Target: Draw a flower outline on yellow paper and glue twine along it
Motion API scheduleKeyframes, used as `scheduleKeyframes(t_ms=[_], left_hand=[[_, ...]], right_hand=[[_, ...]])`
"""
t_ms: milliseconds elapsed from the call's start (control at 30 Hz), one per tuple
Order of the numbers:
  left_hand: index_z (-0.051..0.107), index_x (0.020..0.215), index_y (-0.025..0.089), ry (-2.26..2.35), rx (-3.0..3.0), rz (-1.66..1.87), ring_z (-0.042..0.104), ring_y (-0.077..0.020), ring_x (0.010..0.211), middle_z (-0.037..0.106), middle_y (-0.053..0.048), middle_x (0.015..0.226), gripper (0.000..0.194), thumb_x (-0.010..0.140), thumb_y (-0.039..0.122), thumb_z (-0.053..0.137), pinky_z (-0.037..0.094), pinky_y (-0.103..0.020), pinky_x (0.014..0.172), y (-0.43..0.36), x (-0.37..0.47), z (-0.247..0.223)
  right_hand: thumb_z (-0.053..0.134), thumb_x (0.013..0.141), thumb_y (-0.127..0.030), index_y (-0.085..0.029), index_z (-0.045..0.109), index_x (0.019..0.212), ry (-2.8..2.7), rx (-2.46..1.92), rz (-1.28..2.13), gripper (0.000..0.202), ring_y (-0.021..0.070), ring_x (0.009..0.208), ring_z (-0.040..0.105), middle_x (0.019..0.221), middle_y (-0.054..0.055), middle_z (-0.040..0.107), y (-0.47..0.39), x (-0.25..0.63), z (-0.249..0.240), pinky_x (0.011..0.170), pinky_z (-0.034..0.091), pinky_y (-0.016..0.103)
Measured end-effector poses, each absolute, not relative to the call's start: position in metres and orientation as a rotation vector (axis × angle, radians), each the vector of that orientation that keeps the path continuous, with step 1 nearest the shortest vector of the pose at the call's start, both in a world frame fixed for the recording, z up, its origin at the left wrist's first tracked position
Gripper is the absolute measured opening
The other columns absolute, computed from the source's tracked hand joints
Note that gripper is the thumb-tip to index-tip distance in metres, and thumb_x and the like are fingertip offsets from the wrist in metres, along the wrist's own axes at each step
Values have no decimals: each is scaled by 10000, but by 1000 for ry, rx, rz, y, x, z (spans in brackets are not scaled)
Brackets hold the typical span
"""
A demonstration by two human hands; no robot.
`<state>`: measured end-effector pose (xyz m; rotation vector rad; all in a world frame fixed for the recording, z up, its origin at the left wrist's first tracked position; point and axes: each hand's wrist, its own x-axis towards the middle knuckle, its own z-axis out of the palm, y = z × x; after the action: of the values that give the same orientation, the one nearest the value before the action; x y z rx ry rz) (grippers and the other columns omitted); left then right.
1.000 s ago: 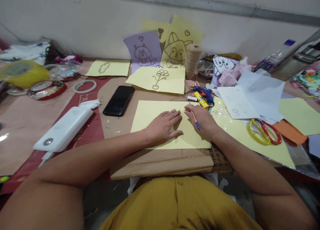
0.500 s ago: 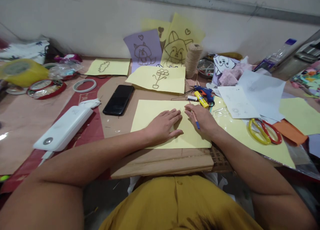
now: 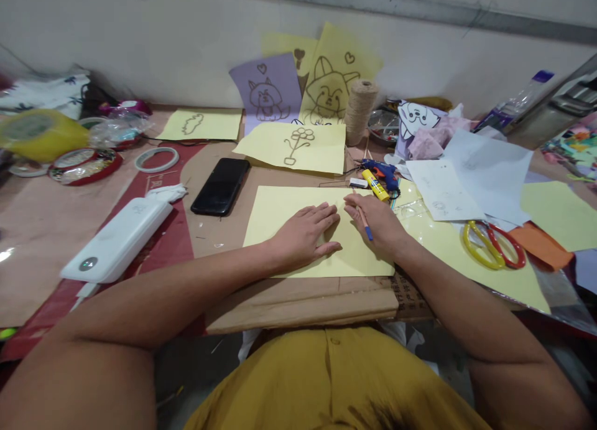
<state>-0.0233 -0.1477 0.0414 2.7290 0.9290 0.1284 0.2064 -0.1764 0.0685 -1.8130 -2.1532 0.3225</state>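
A plain yellow sheet of paper (image 3: 265,218) lies in front of me on a piece of cardboard (image 3: 303,305). My left hand (image 3: 308,234) rests flat on the sheet, palm down, fingers spread and holding nothing. On the sheet's right part lies my right hand (image 3: 375,221), its fingers closed around a pencil (image 3: 362,219) with a blue end. Just beyond my right hand are a white eraser (image 3: 359,183) and a yellow glue stick (image 3: 375,185). Behind the sheet, another yellow paper (image 3: 321,153) shows a drawn potted flower.
A black phone (image 3: 221,186) and a white power bank (image 3: 116,240) lie to the left. Scissors (image 3: 494,244) with yellow and red handles sit at the right, near white papers (image 3: 489,175). A twine spool (image 3: 360,112) stands by drawings leaning on the wall.
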Motion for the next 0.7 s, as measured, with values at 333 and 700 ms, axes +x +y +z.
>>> scheduleKeyframes(t_ms=[333, 700], left_hand=[[527, 1750, 124, 924, 2716, 164, 374, -330, 1776, 446, -166, 1854, 775, 1161, 620, 617, 306, -503, 1467, -148, -24, 41], [510, 1752, 118, 924, 2724, 160, 364, -322, 1780, 443, -175, 1855, 762, 1173, 607, 594, 301, -500, 1465, -148, -24, 41]], right_hand=[[531, 1190, -294, -121, 754, 1408, -2151, -1830, 324, 357, 359, 1285, 771, 1335, 207, 834, -177, 205, 71, 1125, 591, 479], [502, 1186, -327, -170, 748, 1386, -2145, -1783, 325, 354, 341, 1281, 765, 1336, 189, 831, -178, 208, 67, 1107, 590, 466]])
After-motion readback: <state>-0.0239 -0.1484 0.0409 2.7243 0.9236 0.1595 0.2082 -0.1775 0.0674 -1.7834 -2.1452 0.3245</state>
